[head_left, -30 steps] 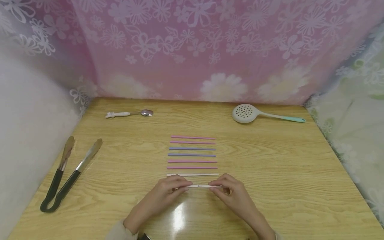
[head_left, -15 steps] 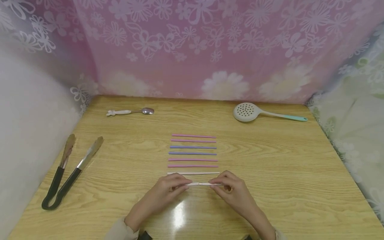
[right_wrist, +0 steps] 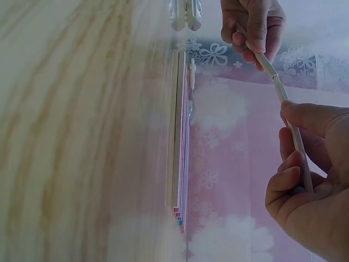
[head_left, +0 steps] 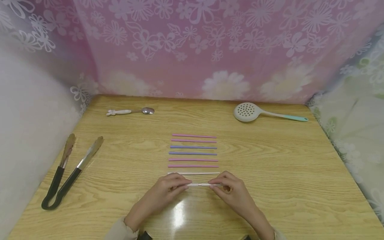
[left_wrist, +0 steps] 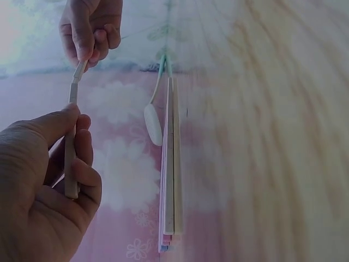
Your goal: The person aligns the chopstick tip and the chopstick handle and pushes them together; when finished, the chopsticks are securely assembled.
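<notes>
Both hands hold a white chopstick (head_left: 195, 184) level in front of the row, one at each half. A kink with a small step shows at its middle, between the hands; the wrist views show the two halves meeting there at a slight angle. My left hand (head_left: 171, 188) pinches the left half between thumb and fingers, its end (left_wrist: 71, 188) showing below the curled fingers. The right half is pinched by my right hand (head_left: 232, 190), with its end (right_wrist: 308, 183) against the palm. Just beyond lies another white chopstick (head_left: 195, 173), parallel to the held one and partly behind the fingers.
Several pink (head_left: 193, 160) and blue chopsticks (head_left: 193, 147) lie in parallel beyond the white one. Black-handled tongs (head_left: 70, 180) lie spread at the left. A spoon (head_left: 123, 112) is at the back left, a slotted skimmer (head_left: 246, 112) at the back right. Patterned curtains enclose the table (head_left: 300, 186).
The head view has shifted slightly. Both hands keep their grip on the white chopstick in nearly the same place; the row beyond lies as before.
</notes>
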A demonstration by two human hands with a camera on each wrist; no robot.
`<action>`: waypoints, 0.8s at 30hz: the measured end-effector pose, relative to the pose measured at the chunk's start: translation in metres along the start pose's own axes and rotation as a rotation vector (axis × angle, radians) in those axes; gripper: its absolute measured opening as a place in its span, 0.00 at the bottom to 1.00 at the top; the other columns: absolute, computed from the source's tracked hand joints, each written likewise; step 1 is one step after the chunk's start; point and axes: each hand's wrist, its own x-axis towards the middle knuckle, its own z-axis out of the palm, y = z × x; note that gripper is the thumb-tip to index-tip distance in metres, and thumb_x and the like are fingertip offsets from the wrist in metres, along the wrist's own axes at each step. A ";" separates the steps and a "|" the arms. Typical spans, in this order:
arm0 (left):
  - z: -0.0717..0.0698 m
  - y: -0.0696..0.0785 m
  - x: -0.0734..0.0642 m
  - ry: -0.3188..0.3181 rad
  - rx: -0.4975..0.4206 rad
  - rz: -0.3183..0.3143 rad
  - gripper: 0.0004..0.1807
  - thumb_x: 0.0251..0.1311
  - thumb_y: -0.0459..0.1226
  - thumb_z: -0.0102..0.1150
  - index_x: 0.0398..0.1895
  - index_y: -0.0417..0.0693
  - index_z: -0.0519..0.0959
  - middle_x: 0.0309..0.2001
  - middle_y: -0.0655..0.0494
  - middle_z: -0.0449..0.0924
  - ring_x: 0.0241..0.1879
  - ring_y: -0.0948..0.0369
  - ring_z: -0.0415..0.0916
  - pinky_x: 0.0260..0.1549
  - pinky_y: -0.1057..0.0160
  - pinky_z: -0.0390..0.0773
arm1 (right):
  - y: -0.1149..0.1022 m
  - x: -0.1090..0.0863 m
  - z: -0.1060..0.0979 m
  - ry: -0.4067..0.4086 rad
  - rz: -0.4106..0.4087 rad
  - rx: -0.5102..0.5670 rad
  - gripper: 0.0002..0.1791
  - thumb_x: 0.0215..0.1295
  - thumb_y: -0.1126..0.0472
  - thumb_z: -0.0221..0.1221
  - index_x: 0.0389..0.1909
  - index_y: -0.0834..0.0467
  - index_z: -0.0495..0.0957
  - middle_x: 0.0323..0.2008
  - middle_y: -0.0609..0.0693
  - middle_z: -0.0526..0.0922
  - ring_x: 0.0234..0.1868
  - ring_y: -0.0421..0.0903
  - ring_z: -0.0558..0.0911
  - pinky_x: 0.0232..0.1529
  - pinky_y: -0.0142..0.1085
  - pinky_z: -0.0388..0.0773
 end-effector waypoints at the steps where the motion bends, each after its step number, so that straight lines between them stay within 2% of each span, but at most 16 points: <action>1: 0.000 0.000 0.000 0.000 0.002 0.005 0.11 0.62 0.31 0.58 0.46 0.43 0.83 0.40 0.56 0.82 0.36 0.68 0.77 0.35 0.73 0.78 | 0.000 0.000 0.000 0.000 0.001 0.001 0.13 0.48 0.75 0.68 0.33 0.58 0.84 0.30 0.45 0.79 0.25 0.34 0.67 0.23 0.25 0.69; 9: 0.001 0.000 0.000 -0.001 -0.007 0.018 0.10 0.61 0.29 0.58 0.45 0.41 0.83 0.38 0.55 0.83 0.35 0.67 0.78 0.35 0.72 0.79 | 0.000 -0.001 0.001 -0.008 0.004 -0.003 0.12 0.48 0.74 0.68 0.33 0.58 0.84 0.30 0.44 0.78 0.24 0.34 0.66 0.23 0.25 0.68; 13: 0.000 0.001 -0.001 -0.022 -0.019 0.013 0.10 0.63 0.30 0.56 0.45 0.40 0.83 0.38 0.55 0.82 0.36 0.67 0.77 0.35 0.72 0.79 | 0.001 -0.001 0.001 -0.013 -0.008 -0.006 0.12 0.48 0.75 0.67 0.33 0.59 0.84 0.30 0.44 0.78 0.24 0.34 0.66 0.23 0.25 0.68; 24: 0.002 -0.002 0.000 -0.001 0.013 0.093 0.09 0.59 0.27 0.59 0.42 0.39 0.83 0.37 0.55 0.81 0.34 0.67 0.77 0.34 0.77 0.76 | -0.001 0.000 0.004 -0.021 -0.042 -0.006 0.13 0.47 0.76 0.67 0.33 0.59 0.84 0.28 0.43 0.75 0.24 0.33 0.64 0.22 0.24 0.66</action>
